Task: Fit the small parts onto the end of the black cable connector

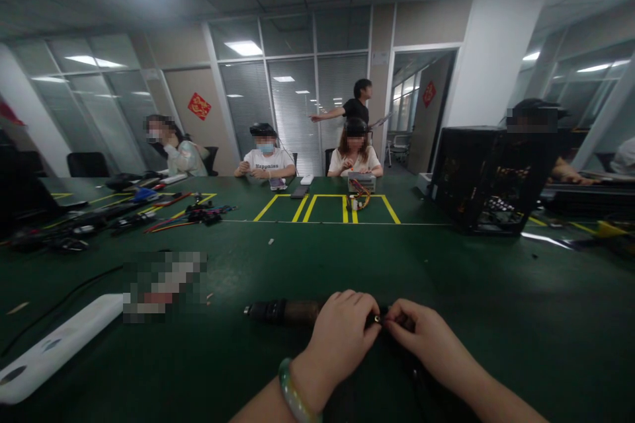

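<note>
A dark electric screwdriver (288, 310) lies across the green table in front of me, its metal tip pointing left. My left hand (342, 327), with a green bangle at the wrist, is closed over its right-hand end. Thumb and fingers there hold a small dark piece with a shiny round end (378, 319). Right beside it, my right hand (421, 337) is closed in a pinch, fingertips meeting that end. What the right fingertips grip is too small and hidden to name. Below the right hand runs a dark cord (415, 373), partly covered.
A white power strip (64, 347) lies at left, near a black cable. Bundles of cables (198, 211) lie farther left. A black computer case (489, 178) stands at right. Across the table, people sit by a power supply unit (362, 182) and yellow tape markings (327, 197).
</note>
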Available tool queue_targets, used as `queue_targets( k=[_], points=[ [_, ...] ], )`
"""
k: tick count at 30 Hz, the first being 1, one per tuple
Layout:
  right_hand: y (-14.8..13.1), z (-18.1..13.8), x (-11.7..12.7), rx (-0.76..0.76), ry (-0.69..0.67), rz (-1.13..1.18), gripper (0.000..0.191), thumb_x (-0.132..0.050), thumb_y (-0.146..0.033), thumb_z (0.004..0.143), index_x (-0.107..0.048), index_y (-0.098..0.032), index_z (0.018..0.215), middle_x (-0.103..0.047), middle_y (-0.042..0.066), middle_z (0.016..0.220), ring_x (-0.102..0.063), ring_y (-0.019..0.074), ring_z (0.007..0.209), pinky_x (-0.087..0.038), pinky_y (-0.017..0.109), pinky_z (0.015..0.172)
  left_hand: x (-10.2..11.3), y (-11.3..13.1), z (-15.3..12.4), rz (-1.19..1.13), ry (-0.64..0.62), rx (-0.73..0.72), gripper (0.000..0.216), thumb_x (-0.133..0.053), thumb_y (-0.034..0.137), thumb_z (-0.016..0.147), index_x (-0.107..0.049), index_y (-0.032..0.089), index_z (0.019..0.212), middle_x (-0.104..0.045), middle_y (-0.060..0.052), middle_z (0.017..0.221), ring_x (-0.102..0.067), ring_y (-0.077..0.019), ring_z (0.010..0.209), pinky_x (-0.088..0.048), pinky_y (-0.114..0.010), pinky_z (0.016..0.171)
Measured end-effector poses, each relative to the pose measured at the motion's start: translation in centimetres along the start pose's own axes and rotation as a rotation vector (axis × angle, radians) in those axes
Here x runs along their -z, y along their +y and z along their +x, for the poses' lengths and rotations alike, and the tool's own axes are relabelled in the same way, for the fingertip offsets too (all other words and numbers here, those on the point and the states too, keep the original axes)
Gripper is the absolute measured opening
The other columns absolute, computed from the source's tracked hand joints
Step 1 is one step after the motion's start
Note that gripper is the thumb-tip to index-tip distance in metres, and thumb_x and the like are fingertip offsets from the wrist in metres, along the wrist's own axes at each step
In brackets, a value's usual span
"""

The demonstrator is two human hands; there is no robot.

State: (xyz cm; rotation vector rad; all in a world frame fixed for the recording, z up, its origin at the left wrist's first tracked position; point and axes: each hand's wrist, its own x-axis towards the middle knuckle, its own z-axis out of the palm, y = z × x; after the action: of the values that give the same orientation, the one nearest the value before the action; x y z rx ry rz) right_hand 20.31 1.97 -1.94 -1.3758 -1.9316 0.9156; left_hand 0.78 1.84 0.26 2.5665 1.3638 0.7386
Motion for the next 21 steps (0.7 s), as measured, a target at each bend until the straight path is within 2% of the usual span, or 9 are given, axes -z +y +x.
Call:
queue_targets(
  k=[11,16,21],
  points=[
    [0.3,0.3,0.0,0.007,-0.006,0.005,0.009,-0.058,-0.025,0.085,-0.062,-0.019,0.079,-0.064,-0.002,0.072,-0.059,0.0149,0.068,-0.041,0.021,0.060,-0.6,-0.5,-0.2,-0.011,0.002,-0.081,0.010,-0.058,0.016,0.085,-0.060,0.023,0.092,-0.064,0.002,0.099,-0.055,-0.0180,0.094,-0.038,-0.033,0.085],
    [0.1,0.1,0.0,-0.002,-0.009,0.010,0.008,-0.058,-0.025,0.085,-0.061,-0.019,0.080,-0.063,-0.002,0.072,-0.058,0.0149,0.068,-0.041,0.021,0.060,-0.2,-0.2,-0.1,-0.012,0.000,-0.049,0.014,-0.061,0.020,0.084,-0.059,0.023,0.098,-0.063,0.001,0.096,-0.055,-0.0186,0.092,-0.039,-0.033,0.083],
    [-0.7,0.0,0.3,-0.021,-0.023,0.039,0.008,-0.057,-0.024,0.085,-0.061,-0.019,0.081,-0.063,-0.002,0.074,-0.059,0.0151,0.069,-0.042,0.021,0.061,0.0,-0.1,-0.1,-0.006,-0.017,-0.053,0.008,-0.058,0.019,0.085,-0.058,0.022,0.093,-0.063,0.000,0.095,-0.055,-0.0190,0.092,-0.039,-0.033,0.082]
  ],
)
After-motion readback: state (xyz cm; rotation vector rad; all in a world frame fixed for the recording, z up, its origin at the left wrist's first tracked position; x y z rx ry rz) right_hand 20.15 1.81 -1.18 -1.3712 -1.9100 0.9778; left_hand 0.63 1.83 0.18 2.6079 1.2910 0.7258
